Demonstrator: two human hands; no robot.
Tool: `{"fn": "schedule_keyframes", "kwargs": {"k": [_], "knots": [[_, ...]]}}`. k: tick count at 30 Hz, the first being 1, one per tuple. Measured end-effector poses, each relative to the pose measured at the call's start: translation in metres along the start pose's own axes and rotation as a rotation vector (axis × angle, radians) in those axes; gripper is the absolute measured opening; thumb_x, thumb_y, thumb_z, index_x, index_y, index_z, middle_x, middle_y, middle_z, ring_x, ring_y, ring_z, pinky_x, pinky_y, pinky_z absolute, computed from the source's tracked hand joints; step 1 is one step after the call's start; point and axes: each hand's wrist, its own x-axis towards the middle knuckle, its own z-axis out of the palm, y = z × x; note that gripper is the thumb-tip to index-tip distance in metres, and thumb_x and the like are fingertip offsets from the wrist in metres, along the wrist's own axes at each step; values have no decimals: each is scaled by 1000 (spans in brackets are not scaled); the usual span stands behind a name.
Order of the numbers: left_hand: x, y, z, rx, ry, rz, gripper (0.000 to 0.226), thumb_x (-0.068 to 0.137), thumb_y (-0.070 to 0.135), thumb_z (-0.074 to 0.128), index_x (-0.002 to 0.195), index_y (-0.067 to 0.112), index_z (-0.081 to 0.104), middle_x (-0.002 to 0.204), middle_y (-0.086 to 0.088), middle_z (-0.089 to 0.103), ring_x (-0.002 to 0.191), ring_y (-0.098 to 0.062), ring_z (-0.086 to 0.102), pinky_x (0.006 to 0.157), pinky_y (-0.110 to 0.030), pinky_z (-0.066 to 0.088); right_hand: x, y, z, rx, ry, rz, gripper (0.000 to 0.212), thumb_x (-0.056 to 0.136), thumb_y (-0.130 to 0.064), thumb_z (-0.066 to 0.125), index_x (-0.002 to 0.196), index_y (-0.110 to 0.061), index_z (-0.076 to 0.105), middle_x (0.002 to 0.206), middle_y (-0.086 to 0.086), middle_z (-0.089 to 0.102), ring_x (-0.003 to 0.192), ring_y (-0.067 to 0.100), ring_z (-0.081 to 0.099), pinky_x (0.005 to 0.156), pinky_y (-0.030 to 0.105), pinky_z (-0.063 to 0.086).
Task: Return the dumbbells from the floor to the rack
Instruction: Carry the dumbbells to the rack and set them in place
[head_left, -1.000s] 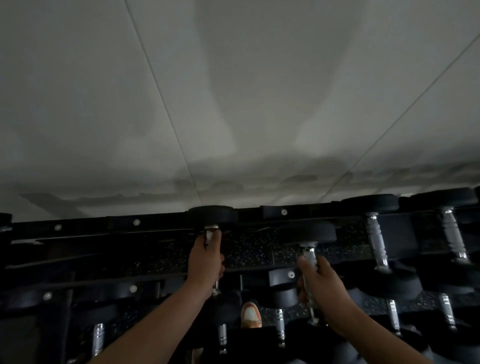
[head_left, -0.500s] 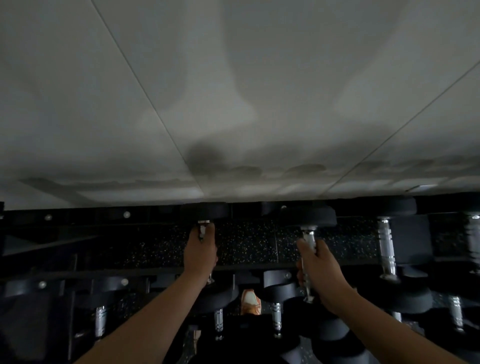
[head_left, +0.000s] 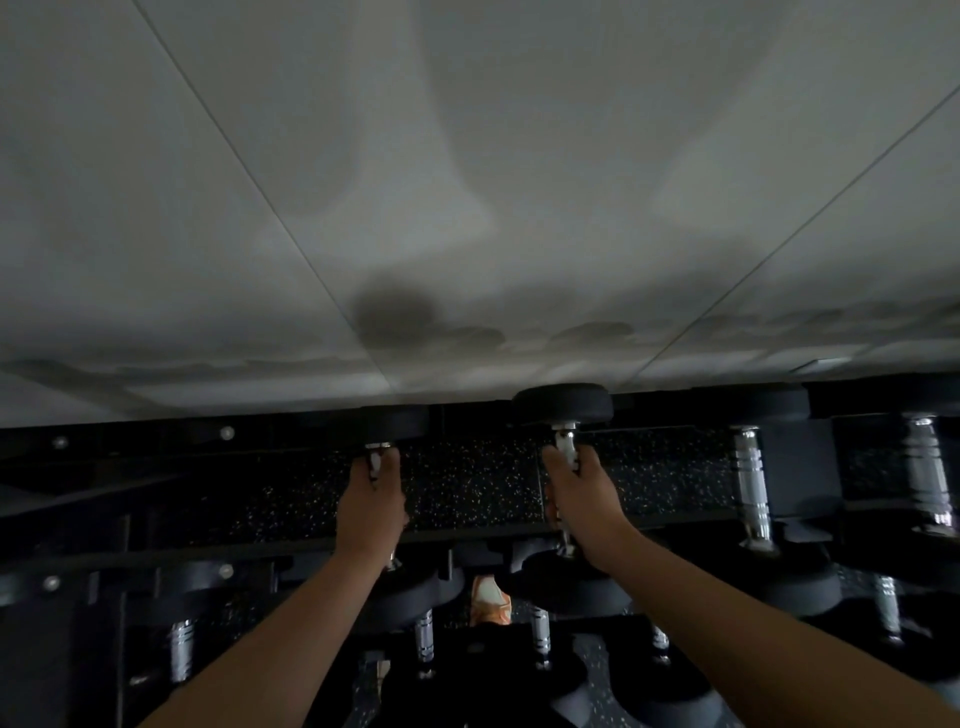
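Observation:
I hold two black dumbbells with chrome handles over the top tier of the black rack (head_left: 156, 436). My left hand (head_left: 370, 512) is closed around the handle of the left dumbbell (head_left: 395, 422), whose far head lies against the rack's back rail. My right hand (head_left: 582, 499) grips the handle of the right dumbbell (head_left: 563, 404); its far head stands a little higher, against the white wall. The near heads sit below my wrists. Whether either dumbbell rests fully on the rack, I cannot tell.
More dumbbells (head_left: 748, 488) lie on the top tier to the right, and several fill the lower tier (head_left: 426, 629). A white wall (head_left: 467, 182) rises right behind the rack. An orange shoe (head_left: 489, 597) shows on the speckled floor between the tiers.
Both hands have pushed the dumbbells farther back toward the wall. The right dumbbell's far head now reaches the rack's back rail, level with the left one.

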Motion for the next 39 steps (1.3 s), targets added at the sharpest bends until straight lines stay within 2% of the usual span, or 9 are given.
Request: {"fn": "schedule_keyframes", "kwargs": {"k": [3,7,12,16,19,23,28,34,39], "knots": [[2,-2,1,14,3,-13,39,75,75,52,89,39,54,57,2,52,42,-25,52,51,-40,44,5,6,3,-49,18,-29,22,89,-49,55,90,-27,51,64,4,63,41,10,58,38,23,45],[0,-3,3,44,21,-8,43,79,77,49,96,38,52,87,-34,56,82,-61,55,60,-63,48,10,16,5,-55,10,-38,26,87,-54,55,92,-28,51,66,3,63,45,11,59,44,28,48],[-14,11,2,145,35,30,48,85,71,43,110,30,48,92,-28,65,85,-50,65,73,-58,57,13,18,3,-29,-2,-30,26,88,-51,55,94,-27,51,69,5,63,44,10,57,44,28,48],[-29,20,3,237,47,45,40,98,46,43,125,16,45,94,-8,61,77,-30,57,72,-36,42,10,14,4,-93,1,-16,28,92,-48,52,105,-23,51,79,5,65,63,19,62,60,38,52],[-44,28,1,244,31,65,27,99,31,48,116,11,50,88,-2,58,79,-27,59,68,-32,40,4,8,2,-196,29,-23,39,94,-46,47,119,-16,49,89,2,63,73,17,58,63,32,41],[-54,36,-8,311,33,168,26,94,26,56,102,1,56,95,-22,62,81,-36,61,67,-39,47,-12,-2,-3,-293,38,-67,44,95,-41,49,127,-10,48,110,14,62,91,29,57,75,31,37],[-76,42,-23,367,7,408,22,92,21,56,77,4,56,65,-16,59,57,-32,61,54,-45,54,-54,-10,-9,-343,33,-151,54,95,-40,50,140,-13,41,135,16,52,120,34,51,93,36,42],[-108,40,-27,393,-139,429,44,96,28,56,123,-7,58,124,-29,59,118,-42,54,100,-52,45,-119,4,-26,-368,113,-255,53,95,-46,48,139,-17,43,137,11,50,118,29,52,87,30,36],[-150,51,3,451,-269,528,44,96,29,57,125,-4,59,126,-27,62,119,-40,56,103,-50,42,-167,34,-72,-378,238,-243,67,91,-57,47,146,-22,37,146,9,44,125,25,48,96,32,37]]}}
